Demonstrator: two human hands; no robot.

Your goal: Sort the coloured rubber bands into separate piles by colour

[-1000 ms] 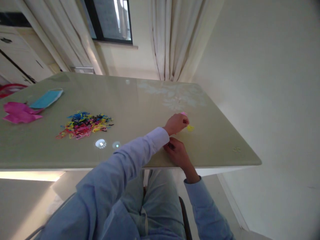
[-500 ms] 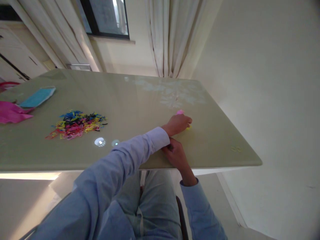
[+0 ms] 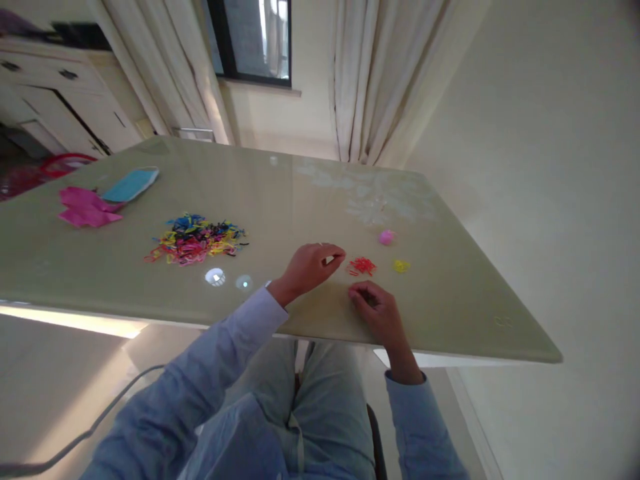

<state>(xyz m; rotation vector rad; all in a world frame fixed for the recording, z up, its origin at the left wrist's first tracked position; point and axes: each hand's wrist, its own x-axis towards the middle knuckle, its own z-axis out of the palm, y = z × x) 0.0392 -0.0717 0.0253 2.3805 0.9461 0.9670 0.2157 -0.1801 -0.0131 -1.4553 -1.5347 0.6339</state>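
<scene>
My left hand point(image 3: 311, 268) hovers just left of a small pile of red rubber bands point(image 3: 362, 266), its thumb and forefinger tips pressed together. Anything in that pinch is too small to make out. Below the red pile, my right hand point(image 3: 379, 311) rests at the table's near side with curled fingers, and what they may hold is hidden. A little pile of yellow bands point(image 3: 401, 266) lies to the right of the red one. Behind them sits a small pink clump point(image 3: 387, 237). Further left is a large mixed heap of coloured bands point(image 3: 200, 240).
The glossy table point(image 3: 300, 200) has its near edge before my lap. A pink cloth-like piece point(image 3: 87, 207) and a blue face mask point(image 3: 131, 185) lie at the left. A wall point(image 3: 550, 167) runs along the right side.
My left hand has moved back left from the yellow bands, uncrossing from over my right hand. The red pile now shows between the hands. The view has turned somewhat left.
</scene>
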